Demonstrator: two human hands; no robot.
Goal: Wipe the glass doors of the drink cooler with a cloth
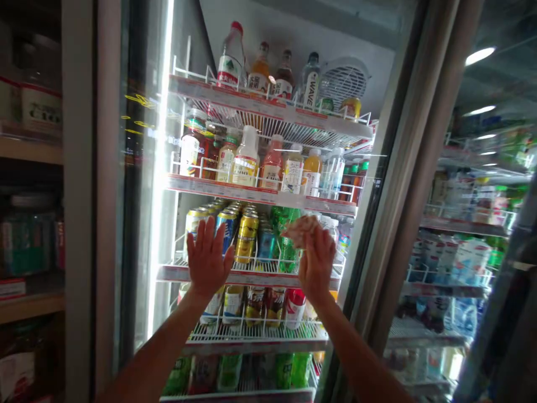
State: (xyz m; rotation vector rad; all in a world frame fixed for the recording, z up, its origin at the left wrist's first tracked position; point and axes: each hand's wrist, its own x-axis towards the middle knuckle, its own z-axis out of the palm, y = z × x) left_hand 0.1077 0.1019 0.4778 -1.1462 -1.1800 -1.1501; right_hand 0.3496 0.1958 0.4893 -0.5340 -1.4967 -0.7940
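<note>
My left hand [207,260] is raised flat with its fingers stretched out, palm towards the glass door [140,140] of a drinks fridge. Whether its palm touches the glass I cannot tell. My right hand [318,266] is closed on a crumpled pale cloth [300,230], held up in front of the fridge. Behind the left hand stand a blue can [229,226] and a gold can [246,238]. Beyond the cloth are green bottles [288,254], partly hidden by it.
White wire shelves [268,198] carry several bottles and cans. A lit strip [159,184] runs down the fridge's left side. A metal door frame [413,168] rises at the right, with another stocked fridge [457,288] past it. Dark shelves [31,148] with jars and bottles stand at the left.
</note>
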